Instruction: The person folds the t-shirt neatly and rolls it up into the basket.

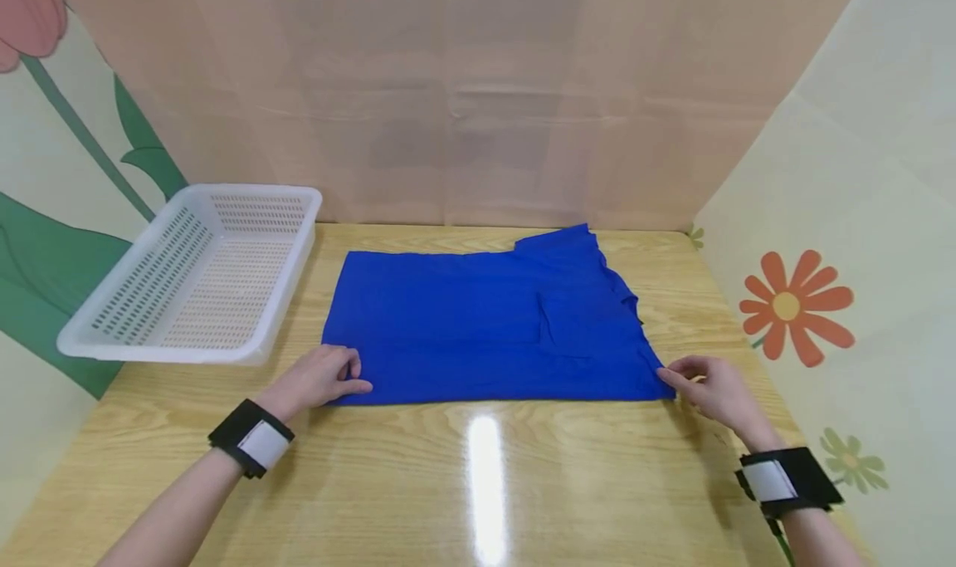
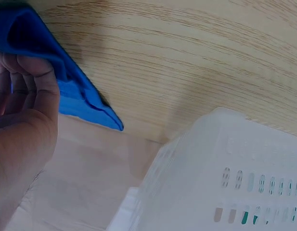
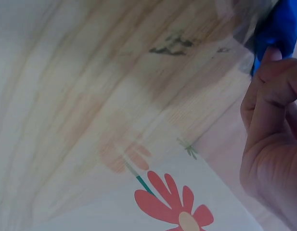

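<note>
A blue shirt with a patch pocket lies folded lengthwise on the table, its long sides running left to right. One short flap, apparently a sleeve, sticks out at its far right, and its right edge is rumpled. My left hand pinches the near left corner; in the left wrist view the left fingers curl under the lifted blue hem. At the near right corner, my right hand pinches the cloth between thumb and fingers. The right wrist view shows those fingers on the blue cloth.
A white perforated plastic basket stands at the back left, beside the shirt. Wood-grain table surface lies between the shirt and me. A beige covering rises behind the table, and a flower-printed wall borders the right.
</note>
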A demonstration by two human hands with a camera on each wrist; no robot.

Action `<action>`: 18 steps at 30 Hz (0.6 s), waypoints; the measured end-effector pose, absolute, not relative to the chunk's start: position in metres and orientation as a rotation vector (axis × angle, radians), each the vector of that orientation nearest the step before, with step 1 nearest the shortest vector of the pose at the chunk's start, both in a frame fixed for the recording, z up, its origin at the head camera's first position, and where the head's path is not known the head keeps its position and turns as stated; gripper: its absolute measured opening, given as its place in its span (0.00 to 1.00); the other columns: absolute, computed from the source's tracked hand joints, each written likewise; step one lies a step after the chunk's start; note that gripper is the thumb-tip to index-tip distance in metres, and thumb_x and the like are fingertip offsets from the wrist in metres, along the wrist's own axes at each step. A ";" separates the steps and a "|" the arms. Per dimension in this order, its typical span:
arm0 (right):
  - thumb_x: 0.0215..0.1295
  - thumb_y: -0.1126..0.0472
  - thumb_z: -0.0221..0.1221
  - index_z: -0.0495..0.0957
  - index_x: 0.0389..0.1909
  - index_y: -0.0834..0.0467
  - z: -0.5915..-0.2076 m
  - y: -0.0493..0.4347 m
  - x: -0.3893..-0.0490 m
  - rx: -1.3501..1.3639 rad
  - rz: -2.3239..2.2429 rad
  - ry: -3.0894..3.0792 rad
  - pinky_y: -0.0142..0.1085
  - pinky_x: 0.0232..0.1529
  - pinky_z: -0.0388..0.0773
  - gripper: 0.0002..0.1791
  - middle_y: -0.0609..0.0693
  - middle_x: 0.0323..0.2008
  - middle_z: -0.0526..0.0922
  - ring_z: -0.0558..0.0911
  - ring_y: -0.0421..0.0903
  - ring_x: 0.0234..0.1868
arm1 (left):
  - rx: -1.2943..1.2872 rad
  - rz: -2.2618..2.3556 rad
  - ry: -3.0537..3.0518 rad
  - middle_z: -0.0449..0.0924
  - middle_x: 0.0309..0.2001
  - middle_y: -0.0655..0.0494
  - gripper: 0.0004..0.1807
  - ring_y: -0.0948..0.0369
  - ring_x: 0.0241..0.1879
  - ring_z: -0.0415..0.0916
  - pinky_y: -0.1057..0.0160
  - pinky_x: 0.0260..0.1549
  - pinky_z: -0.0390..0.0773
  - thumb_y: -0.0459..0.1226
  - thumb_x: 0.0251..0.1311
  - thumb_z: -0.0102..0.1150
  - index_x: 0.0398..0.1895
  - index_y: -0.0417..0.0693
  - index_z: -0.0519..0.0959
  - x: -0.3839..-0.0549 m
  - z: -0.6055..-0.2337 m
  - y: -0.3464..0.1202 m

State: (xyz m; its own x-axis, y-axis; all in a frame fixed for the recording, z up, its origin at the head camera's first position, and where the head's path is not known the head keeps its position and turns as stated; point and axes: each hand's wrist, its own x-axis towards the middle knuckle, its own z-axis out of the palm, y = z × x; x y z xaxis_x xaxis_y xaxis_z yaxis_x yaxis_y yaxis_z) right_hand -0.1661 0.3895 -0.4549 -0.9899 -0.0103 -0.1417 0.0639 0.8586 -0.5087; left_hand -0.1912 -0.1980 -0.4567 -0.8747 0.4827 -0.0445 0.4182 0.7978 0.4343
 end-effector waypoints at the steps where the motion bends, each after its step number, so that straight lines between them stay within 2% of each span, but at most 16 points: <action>1: 0.72 0.43 0.58 0.82 0.46 0.66 -0.455 0.389 -0.166 0.041 -0.785 2.908 0.34 0.23 0.73 0.27 0.56 0.34 0.87 0.78 0.44 0.26 | 0.713 0.630 2.834 0.72 0.23 0.61 0.16 0.66 0.24 0.66 0.68 0.27 0.66 0.47 0.60 0.70 0.23 0.51 0.74 -0.191 -0.457 -0.198; 6: 0.71 0.45 0.59 0.84 0.43 0.66 -0.459 0.384 -0.168 0.042 -0.732 2.975 0.33 0.27 0.73 0.25 0.57 0.34 0.87 0.80 0.44 0.30 | 0.690 0.612 2.837 0.72 0.23 0.61 0.16 0.66 0.24 0.66 0.68 0.27 0.66 0.47 0.59 0.70 0.23 0.51 0.74 -0.191 -0.458 -0.198; 13: 0.73 0.52 0.59 0.82 0.42 0.69 -0.463 0.381 -0.169 0.065 -0.733 2.993 0.32 0.24 0.69 0.20 0.57 0.30 0.86 0.76 0.44 0.27 | 0.675 0.601 2.833 0.72 0.23 0.61 0.16 0.65 0.24 0.66 0.68 0.27 0.66 0.47 0.60 0.70 0.24 0.51 0.75 -0.191 -0.458 -0.197; 18: 0.72 0.57 0.59 0.79 0.42 0.67 -0.468 0.383 -0.168 0.061 -0.704 2.979 0.33 0.23 0.67 0.14 0.54 0.26 0.83 0.75 0.44 0.25 | 0.639 0.605 2.821 0.72 0.23 0.61 0.16 0.65 0.24 0.67 0.68 0.27 0.66 0.47 0.59 0.70 0.24 0.51 0.75 -0.191 -0.457 -0.197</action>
